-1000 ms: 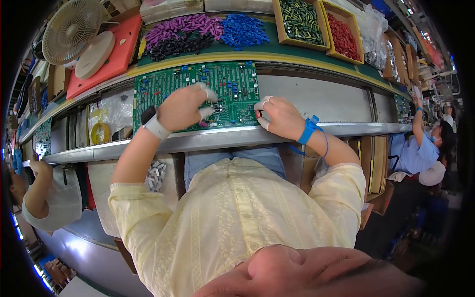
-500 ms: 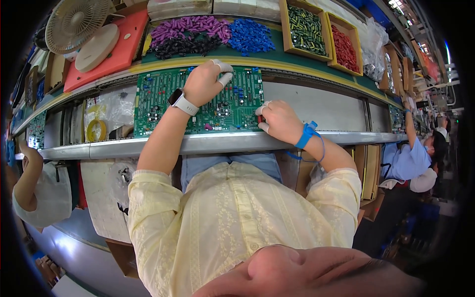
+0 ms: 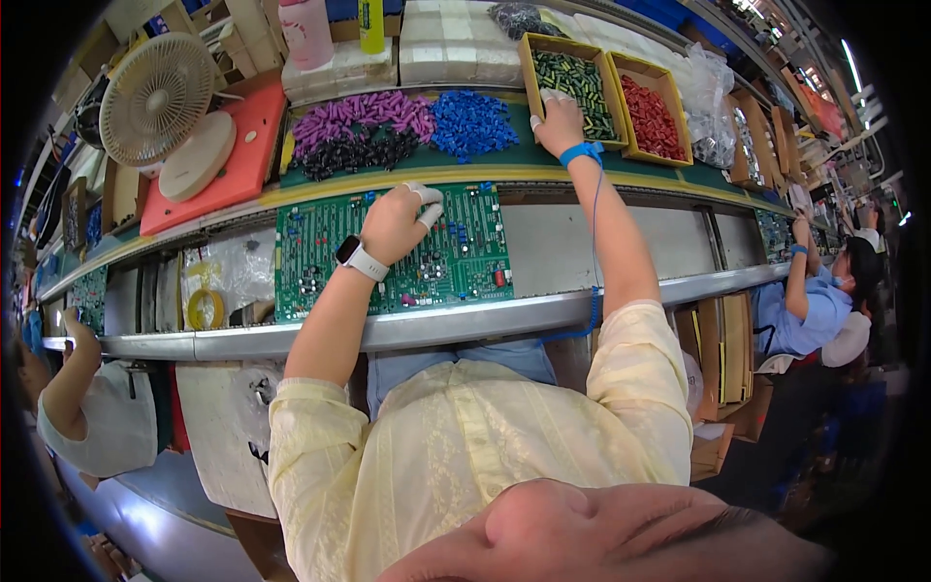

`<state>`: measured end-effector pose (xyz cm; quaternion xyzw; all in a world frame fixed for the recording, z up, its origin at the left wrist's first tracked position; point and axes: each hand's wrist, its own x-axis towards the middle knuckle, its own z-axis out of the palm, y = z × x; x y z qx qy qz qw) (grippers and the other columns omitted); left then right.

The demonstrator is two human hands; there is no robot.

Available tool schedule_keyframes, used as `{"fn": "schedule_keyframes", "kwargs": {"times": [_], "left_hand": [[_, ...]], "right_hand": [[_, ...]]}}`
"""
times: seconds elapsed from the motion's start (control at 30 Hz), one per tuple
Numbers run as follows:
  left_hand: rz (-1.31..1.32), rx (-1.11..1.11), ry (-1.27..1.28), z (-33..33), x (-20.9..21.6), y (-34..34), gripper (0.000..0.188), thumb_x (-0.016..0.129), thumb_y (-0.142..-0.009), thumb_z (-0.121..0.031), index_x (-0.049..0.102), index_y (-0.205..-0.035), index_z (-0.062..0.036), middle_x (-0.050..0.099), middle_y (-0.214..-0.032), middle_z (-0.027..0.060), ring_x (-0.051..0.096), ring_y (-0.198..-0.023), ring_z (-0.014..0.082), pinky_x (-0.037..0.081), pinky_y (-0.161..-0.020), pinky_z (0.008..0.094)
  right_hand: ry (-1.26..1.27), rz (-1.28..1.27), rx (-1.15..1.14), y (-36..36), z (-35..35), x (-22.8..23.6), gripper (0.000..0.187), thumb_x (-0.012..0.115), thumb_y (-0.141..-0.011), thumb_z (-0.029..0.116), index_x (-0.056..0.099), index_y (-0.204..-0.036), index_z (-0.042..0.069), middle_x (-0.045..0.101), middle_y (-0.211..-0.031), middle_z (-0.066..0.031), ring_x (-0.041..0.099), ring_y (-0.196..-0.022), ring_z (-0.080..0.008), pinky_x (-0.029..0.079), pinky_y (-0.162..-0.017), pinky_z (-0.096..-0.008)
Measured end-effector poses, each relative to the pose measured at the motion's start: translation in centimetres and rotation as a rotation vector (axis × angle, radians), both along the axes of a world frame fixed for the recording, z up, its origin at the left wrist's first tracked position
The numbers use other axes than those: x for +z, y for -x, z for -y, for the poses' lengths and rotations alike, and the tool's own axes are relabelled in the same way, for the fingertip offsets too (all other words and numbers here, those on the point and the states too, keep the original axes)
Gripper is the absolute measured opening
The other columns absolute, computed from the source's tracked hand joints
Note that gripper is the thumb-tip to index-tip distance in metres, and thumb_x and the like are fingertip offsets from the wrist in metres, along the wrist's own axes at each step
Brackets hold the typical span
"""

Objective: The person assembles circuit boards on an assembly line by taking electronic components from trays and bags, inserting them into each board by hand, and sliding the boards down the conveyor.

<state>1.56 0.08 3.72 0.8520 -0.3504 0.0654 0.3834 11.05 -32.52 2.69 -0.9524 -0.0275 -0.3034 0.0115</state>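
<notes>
- A green circuit board is lying flat behind a silver metal rail; it is showing a rectangular outline and dense rows of small parts, with blue, black and pale ones standing among them.
- A red component is sitting at the board's near right corner, and a purple component is sitting at its near edge.
- The left hand is hovering over the board's middle; its grip is curling, thumb and fingers slightly apart, and whether it is holding anything I cannot tell.
- The right hand is resting at the tray beyond the board's far right corner, fingertips among green-and-yellow components; its grip is bending loosely, its hold impossible to tell.
- Purple, black and blue components are lying in piles beyond the board.
</notes>
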Motion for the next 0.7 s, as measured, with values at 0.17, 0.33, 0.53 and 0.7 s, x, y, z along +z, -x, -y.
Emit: {"fn": "schedule_keyframes", "kwargs": {"times": [0.17,0.33,0.53,0.7], "left_hand": [[0.155,-0.002,0.054,0.1,0.1,0.1,0.016,0.062,-0.077,-0.011,0.064,-0.091,-0.0053,0.062,-0.085,0.0109,0.057,-0.073,0.0275,0.046,-0.066,0.0351],[0.08,-0.02,-0.004,0.3,0.4,0.3,0.017,0.062,-0.077,-0.011,0.064,-0.092,-0.0052,0.062,-0.086,0.0105,0.057,-0.072,0.0271,0.046,-0.066,0.0347],[0.046,-0.014,-0.032,-0.4,0.0,0.0,0.018,0.062,-0.076,-0.011,0.064,-0.093,-0.0054,0.061,-0.086,0.0117,0.058,-0.077,0.0284,0.046,-0.069,0.035],[0.055,-0.01,-0.014,-0.5,-0.1,0.2,0.017,0.062,-0.076,-0.011,0.063,-0.092,-0.006,0.062,-0.087,0.0116,0.058,-0.08,0.0288,0.047,-0.071,0.0357]], "right_hand": [[-0.128,-0.067,0.084,-0.4,-1.4,0.4,0.046,0.059,-0.07,0.016,0.053,-0.112,-0.001,0.054,-0.113,-0.0198,0.05,-0.103,-0.0359,0.041,-0.09,-0.0411],[-0.13,-0.025,0.062,-0.9,-3.1,0.4,0.045,0.058,-0.069,0.015,0.054,-0.11,-0.002,0.055,-0.109,-0.0189,0.051,-0.1,-0.0352,0.042,-0.087,-0.0418],[-0.298,0.227,0.081,-1.4,-1.4,1.7,0.034,0.063,-0.071,0.027,0.064,-0.095,0.002,0.062,-0.097,-0.0182,0.058,-0.093,-0.033,0.045,-0.084,-0.0407],[-0.163,0.195,-0.667,1.3,9.7,3.7,0.036,0.06,-0.072,0.034,0.063,-0.094,0.006,0.062,-0.09,-0.0173,0.059,-0.084,-0.0343,0.048,-0.076,-0.0446]]}}
